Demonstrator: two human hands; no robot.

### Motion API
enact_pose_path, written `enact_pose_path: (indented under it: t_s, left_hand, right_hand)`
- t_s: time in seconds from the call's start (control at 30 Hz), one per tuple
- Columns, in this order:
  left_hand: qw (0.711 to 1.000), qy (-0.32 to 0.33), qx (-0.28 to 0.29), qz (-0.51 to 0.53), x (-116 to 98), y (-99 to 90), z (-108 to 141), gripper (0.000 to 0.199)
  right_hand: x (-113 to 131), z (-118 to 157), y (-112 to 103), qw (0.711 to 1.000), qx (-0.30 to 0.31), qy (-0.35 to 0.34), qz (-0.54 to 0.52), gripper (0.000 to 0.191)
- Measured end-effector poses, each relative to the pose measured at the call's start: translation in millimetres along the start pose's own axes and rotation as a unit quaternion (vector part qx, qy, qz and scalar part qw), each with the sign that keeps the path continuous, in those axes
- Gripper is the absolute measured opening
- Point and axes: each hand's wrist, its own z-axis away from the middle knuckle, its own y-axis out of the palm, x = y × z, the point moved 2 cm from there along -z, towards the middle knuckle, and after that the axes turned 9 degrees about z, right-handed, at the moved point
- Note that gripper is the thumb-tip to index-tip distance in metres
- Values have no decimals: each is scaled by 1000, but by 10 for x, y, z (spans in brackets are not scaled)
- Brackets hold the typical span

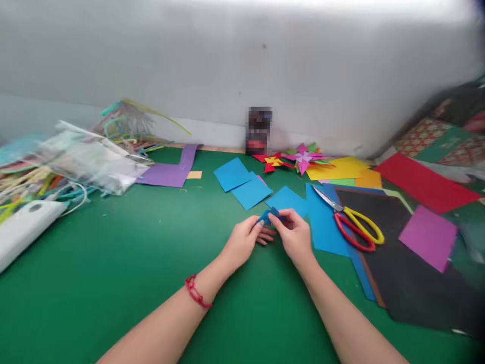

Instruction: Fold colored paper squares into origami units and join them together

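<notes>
A small folded piece of blue paper (268, 215) is held between both my hands just above the green table. My left hand (245, 236) pinches its left end between thumb and finger, the other fingers curled below. On its right end, the thumb and fingers of my right hand (294, 233) are pressed together. Close behind lie blue paper squares (250, 191), two of them overlapping, and another blue square (290, 199) partly hidden by my right hand. Scissors with red and yellow handles (350, 220) rest on blue and black sheets to the right.
Folded paper flowers (303, 157) and a blurred upright object (258, 131) stand by the wall. Yellow paper (341, 168), a red sheet (426, 183), a magenta square (430, 237) and black sheets (413, 283) lie right. Purple paper (166, 173), a plastic bag (102, 162) and a white power strip (30, 230) are left.
</notes>
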Motion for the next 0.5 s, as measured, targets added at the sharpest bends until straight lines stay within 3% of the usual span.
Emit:
enact_pose_path:
  t_s: [0.23,0.5]
  left_hand:
    - [999,-37,4,38,-79,-18,9,23]
    - [995,-26,-47,79,-104,-63,-4,28]
  right_hand:
    - [21,-7,3,998,44,21,-33,17]
    - [64,-30,-41,979,159,-33,-123,10]
